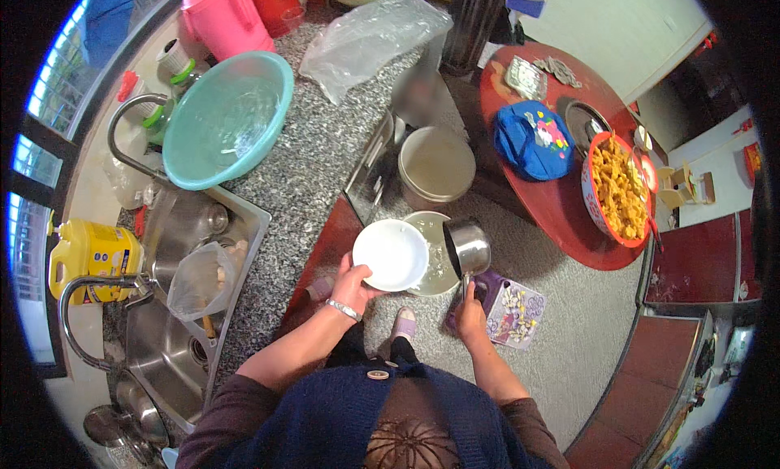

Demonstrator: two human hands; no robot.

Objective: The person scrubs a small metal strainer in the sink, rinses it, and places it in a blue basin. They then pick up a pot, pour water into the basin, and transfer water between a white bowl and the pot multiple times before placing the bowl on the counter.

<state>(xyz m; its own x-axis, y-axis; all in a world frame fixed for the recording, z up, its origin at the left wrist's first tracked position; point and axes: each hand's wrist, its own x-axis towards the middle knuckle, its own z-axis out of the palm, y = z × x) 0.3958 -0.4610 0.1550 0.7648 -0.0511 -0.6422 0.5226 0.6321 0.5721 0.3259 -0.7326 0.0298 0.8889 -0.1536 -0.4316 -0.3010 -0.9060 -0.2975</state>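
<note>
My left hand (354, 286) grips the rim of a white bowl (390, 254), its thumb on the near left edge. In my right hand (471, 316) is the handle of a metal ladle-like dipper (473, 248), tilted with its mouth towards the left. Below both, a wide pail or basin (436, 283) holds cloudy liquid with a rippled surface; the bowl covers its left part. Just beyond stands a pale bucket (436, 167) with greyish liquid in it. A purple flower-patterned stool (517, 315) is on the floor by my right hand.
The granite counter (286, 182) runs along my left, with a steel double sink (161, 359), a teal basin (228, 121) and a plastic bag (375, 42). To the right, a red round table (548, 216) bears a bowl of fried food (618, 188) and a blue cloth item (530, 143).
</note>
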